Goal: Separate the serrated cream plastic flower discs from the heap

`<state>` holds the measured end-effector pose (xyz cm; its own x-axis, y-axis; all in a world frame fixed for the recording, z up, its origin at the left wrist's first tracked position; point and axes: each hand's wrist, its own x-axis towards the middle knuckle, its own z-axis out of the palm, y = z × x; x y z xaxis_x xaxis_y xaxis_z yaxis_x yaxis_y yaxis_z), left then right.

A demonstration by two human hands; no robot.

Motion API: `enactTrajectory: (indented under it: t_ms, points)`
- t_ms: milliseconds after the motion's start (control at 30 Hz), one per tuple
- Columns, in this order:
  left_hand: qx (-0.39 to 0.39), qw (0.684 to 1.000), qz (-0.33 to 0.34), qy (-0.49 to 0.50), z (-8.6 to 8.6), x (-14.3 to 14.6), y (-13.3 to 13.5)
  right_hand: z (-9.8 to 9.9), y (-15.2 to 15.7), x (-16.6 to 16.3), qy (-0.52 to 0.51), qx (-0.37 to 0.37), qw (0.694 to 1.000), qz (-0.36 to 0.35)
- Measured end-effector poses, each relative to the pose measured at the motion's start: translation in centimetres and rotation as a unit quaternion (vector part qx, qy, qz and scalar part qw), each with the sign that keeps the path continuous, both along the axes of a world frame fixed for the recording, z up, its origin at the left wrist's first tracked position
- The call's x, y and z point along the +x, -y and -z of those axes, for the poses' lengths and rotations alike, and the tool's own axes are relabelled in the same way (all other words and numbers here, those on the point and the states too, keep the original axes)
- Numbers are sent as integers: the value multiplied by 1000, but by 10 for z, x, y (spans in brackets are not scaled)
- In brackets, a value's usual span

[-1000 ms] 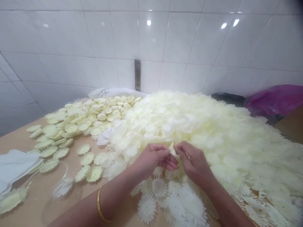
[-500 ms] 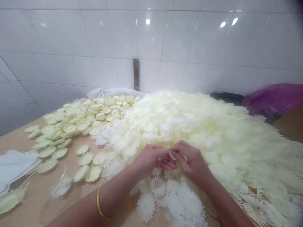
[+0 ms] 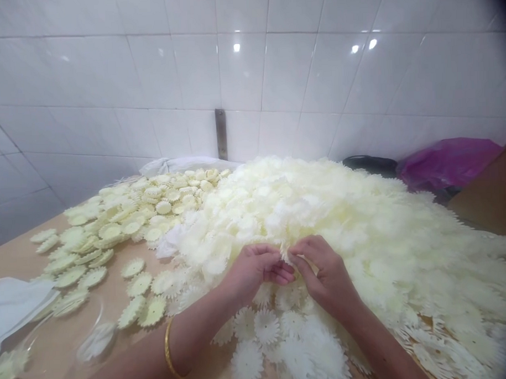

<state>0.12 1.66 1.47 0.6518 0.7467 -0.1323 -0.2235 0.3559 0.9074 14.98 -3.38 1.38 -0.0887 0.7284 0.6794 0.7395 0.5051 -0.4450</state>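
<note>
My left hand (image 3: 256, 269) and my right hand (image 3: 322, 273) meet fingertip to fingertip over the near edge of a big heap of cream-white flower-shaped petal pieces (image 3: 341, 230). Between the fingertips of both hands sits one small cream petal piece (image 3: 285, 253), pinched from both sides. A gold bangle (image 3: 169, 350) circles my left wrist. Flat white toothed flower discs (image 3: 258, 327) lie loose on the table just below my hands.
Yellowish flat flower discs (image 3: 125, 216) spread over the tan table (image 3: 54, 340) to the left. A white cloth (image 3: 14, 303) and clear plastic (image 3: 92, 339) lie at far left. A magenta bag (image 3: 447, 163) and dark object (image 3: 370, 164) sit by the tiled wall (image 3: 249, 73).
My hands stay together on the small piece, fingers shifting slightly. The view has tilted and drifted a little, so everything sits slightly left and lower.
</note>
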Motion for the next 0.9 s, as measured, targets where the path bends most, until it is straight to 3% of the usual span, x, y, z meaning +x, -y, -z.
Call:
enactTrajectory:
  t_ms: [133, 333, 633, 900]
  points:
    - [35, 997, -45, -46, 6, -3, 6, -1, 3, -6, 3, -45, 999, -14]
    - [86, 993, -50, -69, 10, -3, 10, -1, 4, -11, -19, -106, 994, -17]
    - [64, 995, -56, -59, 17, 1, 11, 4, 6, -14, 45, -135, 989, 30]
    - [70, 994, -66, -57, 15, 1, 11, -2, 5, -11, -21, -159, 987, -20]
